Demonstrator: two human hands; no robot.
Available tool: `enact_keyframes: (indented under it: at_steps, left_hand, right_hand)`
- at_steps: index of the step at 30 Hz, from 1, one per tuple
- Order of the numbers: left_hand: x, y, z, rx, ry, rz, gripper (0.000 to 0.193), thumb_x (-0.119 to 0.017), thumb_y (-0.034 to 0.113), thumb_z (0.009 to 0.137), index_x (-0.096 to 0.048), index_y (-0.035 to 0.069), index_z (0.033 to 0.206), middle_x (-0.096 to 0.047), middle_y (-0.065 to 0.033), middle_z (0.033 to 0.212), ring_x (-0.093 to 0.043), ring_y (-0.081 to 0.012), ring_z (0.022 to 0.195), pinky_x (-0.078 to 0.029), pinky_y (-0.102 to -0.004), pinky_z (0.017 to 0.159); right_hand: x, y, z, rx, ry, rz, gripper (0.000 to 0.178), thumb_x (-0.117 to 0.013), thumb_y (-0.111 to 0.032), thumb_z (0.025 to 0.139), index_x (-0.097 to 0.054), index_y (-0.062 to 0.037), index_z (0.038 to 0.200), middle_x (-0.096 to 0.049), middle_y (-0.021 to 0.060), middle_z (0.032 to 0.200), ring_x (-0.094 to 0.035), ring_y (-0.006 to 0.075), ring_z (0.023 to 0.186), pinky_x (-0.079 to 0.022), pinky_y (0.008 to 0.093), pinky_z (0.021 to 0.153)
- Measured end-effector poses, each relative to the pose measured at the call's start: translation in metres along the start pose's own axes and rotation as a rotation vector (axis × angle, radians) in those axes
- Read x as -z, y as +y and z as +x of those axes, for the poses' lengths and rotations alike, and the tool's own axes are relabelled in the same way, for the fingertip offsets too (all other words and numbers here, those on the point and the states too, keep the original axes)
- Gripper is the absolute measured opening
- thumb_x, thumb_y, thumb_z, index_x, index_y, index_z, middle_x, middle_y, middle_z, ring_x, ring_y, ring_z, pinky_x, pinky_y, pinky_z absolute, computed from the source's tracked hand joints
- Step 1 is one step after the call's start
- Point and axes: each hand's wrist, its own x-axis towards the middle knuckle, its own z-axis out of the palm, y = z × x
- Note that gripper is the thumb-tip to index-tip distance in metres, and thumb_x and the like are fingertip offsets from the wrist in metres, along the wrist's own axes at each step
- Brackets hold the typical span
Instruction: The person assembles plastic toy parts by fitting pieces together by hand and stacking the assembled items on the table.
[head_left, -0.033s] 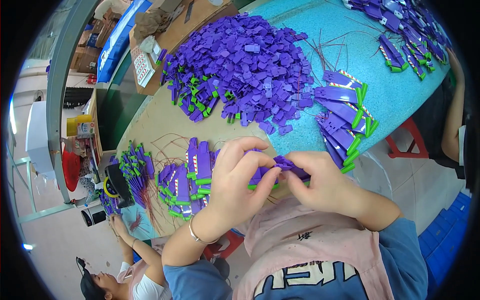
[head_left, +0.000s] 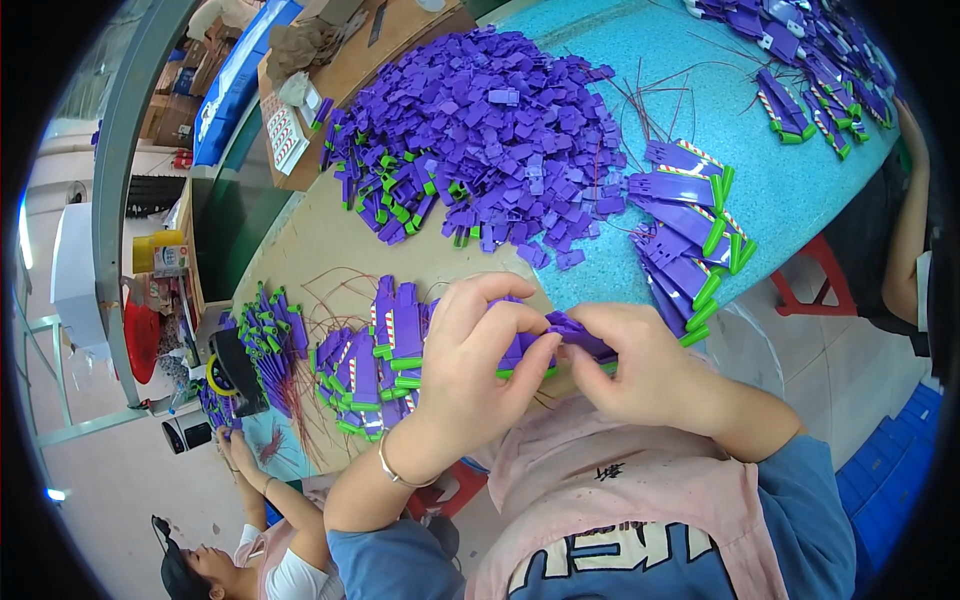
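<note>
In front of me both hands are closed on a purple plastic piece (head_left: 575,330), with a bit of green showing below it. My left hand (head_left: 483,350) pinches it between thumb and fingers. On its other side my right hand (head_left: 640,355) grips it with thumb and forefinger, the thumbs nearly meeting. Most of the piece is hidden by my fingers. Left of my left hand lie purple strips with green ends (head_left: 385,340), some with red-and-white striped edges. More such strips (head_left: 690,220) lie fanned out beyond my right hand.
A big heap of small purple plastic parts (head_left: 500,130) covers the table's far middle. Thin red wires (head_left: 655,100) lie to its right. Another pile of purple pieces (head_left: 800,40) sits far right. Co-workers' arms (head_left: 290,505) show left and right. A red stool (head_left: 820,285) stands at right.
My fingers have shifted very slightly around the purple piece. Nothing else has visibly moved.
</note>
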Motion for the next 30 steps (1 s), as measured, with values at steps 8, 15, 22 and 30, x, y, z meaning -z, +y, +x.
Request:
enact_keyframes:
  at_steps: [8,15,22,30]
  left_hand:
    - [-0.010,-0.004,0.000,0.105,-0.061,-0.237,0.014,-0.069,0.003,0.081,-0.061,0.000,0.093,-0.063,-0.0144,0.097,-0.061,-0.0309,0.088,-0.049,-0.0373,0.075]
    - [-0.006,0.005,-0.002,0.426,-0.083,-0.351,0.008,-0.060,0.005,0.090,-0.061,0.000,0.097,-0.064,-0.0144,0.087,-0.062,-0.0301,0.079,-0.049,-0.0372,0.070]
    - [0.008,-0.066,-0.004,0.326,-0.012,0.166,0.009,-0.060,0.005,0.087,-0.061,0.001,0.095,-0.061,-0.0172,0.087,-0.059,-0.0361,0.086,-0.047,-0.0433,0.076]
    - [0.010,-0.124,0.036,0.211,0.142,0.591,0.014,-0.070,0.007,0.079,-0.060,0.003,0.089,-0.056,-0.0138,0.091,-0.057,-0.0332,0.092,-0.047,-0.0424,0.077]
  right_hand:
    - [0.002,0.000,0.000,0.061,0.054,-0.158,0.014,-0.067,-0.013,0.080,-0.061,-0.0018,0.075,-0.055,0.0147,0.057,-0.058,0.0333,0.053,-0.042,0.0408,0.050]
    - [0.013,-0.001,0.006,0.083,-0.026,-0.121,0.015,-0.067,-0.015,0.085,-0.064,-0.0002,0.087,-0.062,0.0166,0.077,-0.061,0.0321,0.069,-0.047,0.0386,0.061]
    - [0.090,0.014,0.034,0.188,0.391,-0.923,0.026,-0.069,-0.008,0.081,-0.062,-0.0018,0.106,-0.061,0.0136,0.100,-0.057,0.0328,0.099,-0.043,0.0420,0.087]
    - [0.114,0.016,0.040,0.017,0.302,-0.774,0.032,-0.069,-0.005,0.081,-0.060,-0.0050,0.112,-0.062,0.0136,0.089,-0.061,0.0282,0.083,-0.047,0.0389,0.072]
